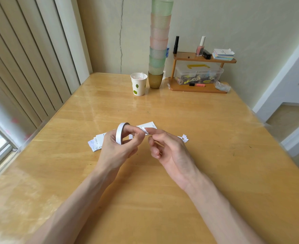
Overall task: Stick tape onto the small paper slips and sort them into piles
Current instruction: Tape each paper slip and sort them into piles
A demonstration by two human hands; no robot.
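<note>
Pale walls and a slatted blind close in a glossy wooden counter (162, 199), and the work goes on near its middle. The person's left hand (115, 150) holds a white tape roll (119, 133) upright, with a finger threaded through its core and the other fingers curled around it. Just right of the roll, the right hand (169, 148) has thumb and forefinger clamped on a small white piece (144, 130). I cannot tell whether it is the tape's free end or a slip.

A pile of slips (95, 144) lies just left of the roll, a flat white sheet (149, 125) lies just behind it, and a few scraps (184, 138) sit farther to its right. Well beyond the roll stand a paper cup (138, 84) and a tall stack of cups (159, 41).

The risk, I'd say, is in the stickiness. The pinched bit already looks curled, so it could fold onto itself or cling to a fingertip instead of the paper. A crooked tear would leave too little to cover a slip. With the piles this light and this close to the hands, a brushing wrist could scatter or mix them.
</note>
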